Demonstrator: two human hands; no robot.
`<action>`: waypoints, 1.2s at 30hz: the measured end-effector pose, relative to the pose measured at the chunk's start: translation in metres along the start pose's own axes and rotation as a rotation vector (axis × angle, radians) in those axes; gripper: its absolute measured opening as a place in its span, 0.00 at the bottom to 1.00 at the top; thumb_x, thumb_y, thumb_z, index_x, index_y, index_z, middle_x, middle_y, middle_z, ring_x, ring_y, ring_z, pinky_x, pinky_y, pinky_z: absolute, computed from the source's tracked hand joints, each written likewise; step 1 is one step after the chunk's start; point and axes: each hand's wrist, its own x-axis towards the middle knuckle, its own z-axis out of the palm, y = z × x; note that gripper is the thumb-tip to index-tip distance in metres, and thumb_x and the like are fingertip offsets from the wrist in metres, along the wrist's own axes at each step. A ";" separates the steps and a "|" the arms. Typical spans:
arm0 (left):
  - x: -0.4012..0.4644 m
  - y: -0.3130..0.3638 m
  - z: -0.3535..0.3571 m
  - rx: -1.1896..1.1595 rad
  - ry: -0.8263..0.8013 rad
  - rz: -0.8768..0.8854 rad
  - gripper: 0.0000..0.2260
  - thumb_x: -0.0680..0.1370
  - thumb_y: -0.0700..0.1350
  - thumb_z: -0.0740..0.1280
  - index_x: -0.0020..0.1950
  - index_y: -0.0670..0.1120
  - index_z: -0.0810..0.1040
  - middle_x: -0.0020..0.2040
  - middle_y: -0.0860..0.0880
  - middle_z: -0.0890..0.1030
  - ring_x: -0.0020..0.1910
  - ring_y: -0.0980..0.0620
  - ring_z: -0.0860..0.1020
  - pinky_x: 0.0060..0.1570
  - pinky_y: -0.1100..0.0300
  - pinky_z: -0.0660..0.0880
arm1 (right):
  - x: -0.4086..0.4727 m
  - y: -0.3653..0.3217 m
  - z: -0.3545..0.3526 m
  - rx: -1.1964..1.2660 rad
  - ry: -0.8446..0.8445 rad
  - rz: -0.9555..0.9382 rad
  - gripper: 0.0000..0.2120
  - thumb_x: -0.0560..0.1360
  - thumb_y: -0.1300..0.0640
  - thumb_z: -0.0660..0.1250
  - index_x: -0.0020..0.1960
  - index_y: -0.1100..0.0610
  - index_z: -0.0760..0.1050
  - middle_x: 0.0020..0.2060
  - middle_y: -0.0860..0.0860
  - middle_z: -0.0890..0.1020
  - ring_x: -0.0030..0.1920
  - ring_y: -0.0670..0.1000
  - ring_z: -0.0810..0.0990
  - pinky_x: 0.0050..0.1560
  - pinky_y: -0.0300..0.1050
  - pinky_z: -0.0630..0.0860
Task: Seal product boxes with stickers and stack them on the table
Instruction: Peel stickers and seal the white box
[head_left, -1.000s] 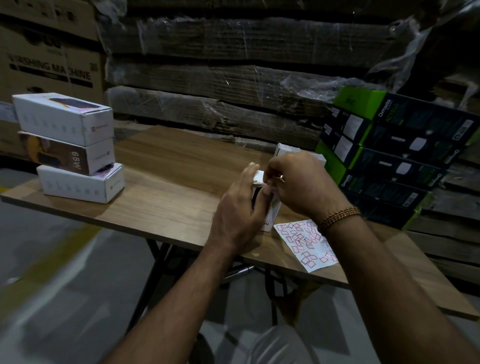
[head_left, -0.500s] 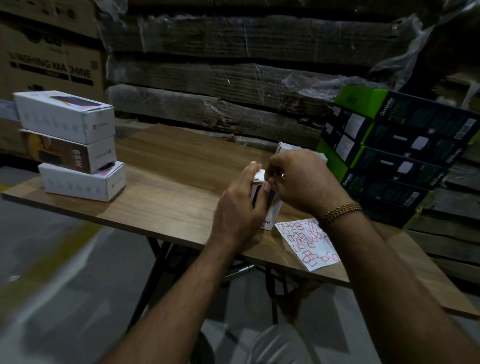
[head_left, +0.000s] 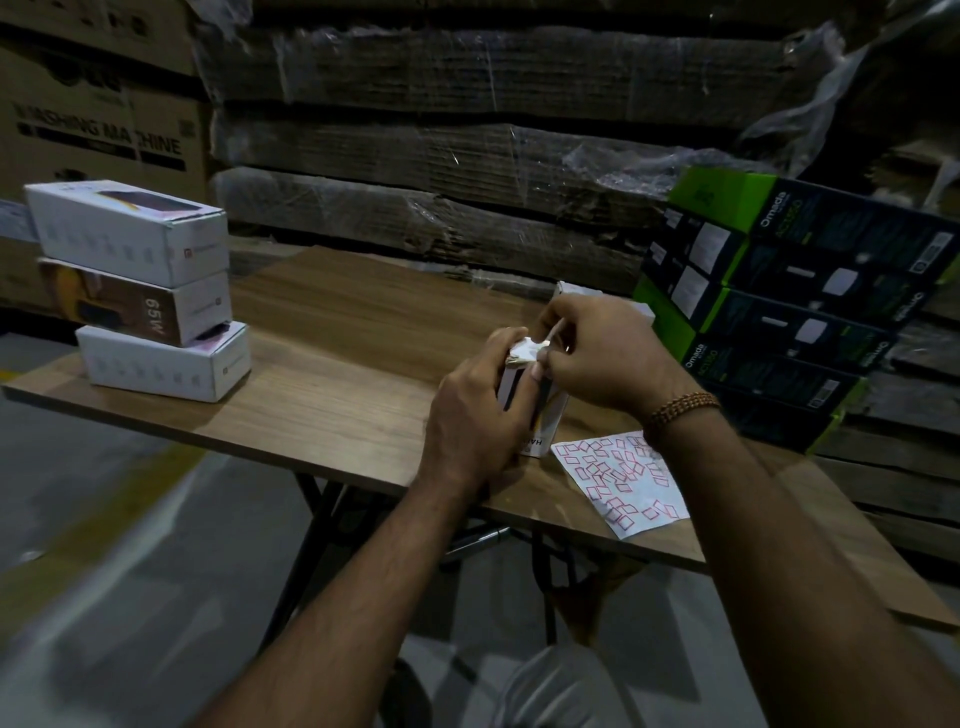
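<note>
**At the near edge of a warehouse table, two hands worked the top of a small box**

At the table's (head_left: 332, 364) near edge, a person's left hand (head_left: 475, 415) gripped a small white box (head_left: 548, 415) standing upright on the wood, its fingers curled round the box's left side and upper end. The right hand (head_left: 597, 358), a beaded bracelet (head_left: 683, 408) on its wrist, met the left at the box's top, its thumb and forefinger pinched narrowly on something pale and glossy at the flap; whether that was a sticker could not be told. Just below the right wrist lay a white sticker sheet (head_left: 621, 480) printed with small red-edged rectangles, beside the box's base and reaching the table's near edge. Just beyond the right hand's knuckles, the corner of another white box (head_left: 569, 291) showed. Well to the left of the left hand, three boxes (head_left: 145, 291) sat stacked near the table's far left corner, a brown one between two white ones. To the right of the right hand, dark boxes with green ends (head_left: 779, 306) were piled in a leaning stack. Wrapped flat cardboard (head_left: 467, 156) rose behind the table.
</note>
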 end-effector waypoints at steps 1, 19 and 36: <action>0.000 0.000 0.000 0.012 0.000 0.005 0.21 0.86 0.60 0.62 0.78 0.55 0.71 0.62 0.54 0.84 0.57 0.57 0.83 0.50 0.51 0.84 | 0.001 0.002 0.001 0.027 -0.005 0.009 0.08 0.77 0.56 0.73 0.56 0.51 0.81 0.47 0.47 0.82 0.49 0.48 0.81 0.40 0.39 0.72; 0.000 -0.006 0.003 0.067 -0.029 -0.025 0.23 0.84 0.63 0.59 0.78 0.58 0.69 0.54 0.52 0.84 0.49 0.54 0.84 0.41 0.51 0.84 | -0.033 0.029 0.031 0.223 0.275 -0.150 0.09 0.76 0.62 0.76 0.50 0.47 0.85 0.51 0.42 0.80 0.53 0.43 0.79 0.49 0.44 0.82; -0.001 -0.002 0.000 0.053 -0.054 -0.052 0.20 0.86 0.57 0.56 0.78 0.59 0.68 0.56 0.52 0.82 0.54 0.52 0.81 0.47 0.44 0.82 | -0.030 0.027 0.043 0.237 0.373 -0.122 0.06 0.78 0.53 0.77 0.54 0.51 0.87 0.49 0.42 0.80 0.46 0.38 0.78 0.46 0.35 0.78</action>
